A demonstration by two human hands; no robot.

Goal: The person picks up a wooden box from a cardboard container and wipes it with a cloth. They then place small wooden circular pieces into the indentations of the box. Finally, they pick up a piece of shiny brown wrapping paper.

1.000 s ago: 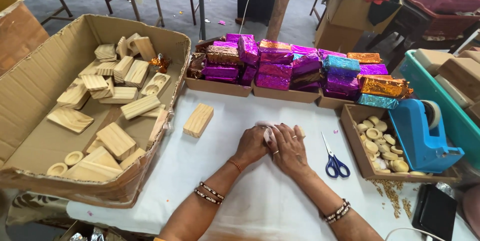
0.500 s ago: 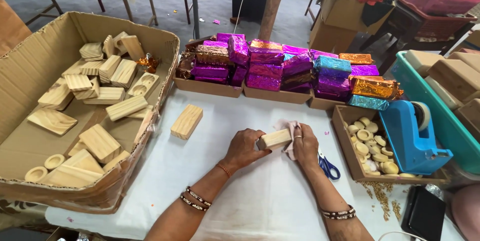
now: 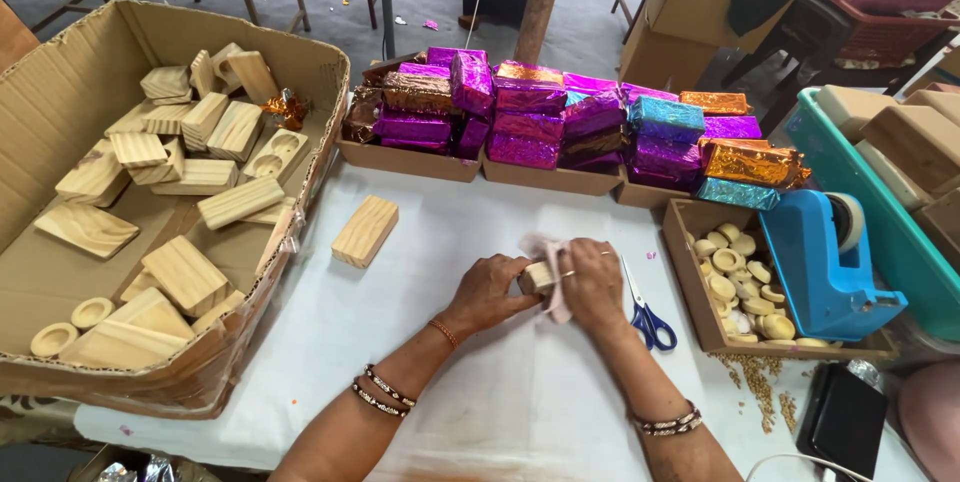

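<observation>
Head view: hands (image 3: pixel 545 287) mid-table, edges distant

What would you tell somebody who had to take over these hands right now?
Left hand: holds a small wooden piece from the left.
Right hand: presses a pale pink cloth against the piece, fingers curled round it.
Nearby: one wooden block lies loose on the white table; blue scissors lie just right of the hands.
Cardboard box on the left holds bare wooden blocks.
Trays at the back hold foil-wrapped blocks.
Done: many blocks wrapped.
Left: the piece in hand is not wrapped; many bare blocks remain.
</observation>
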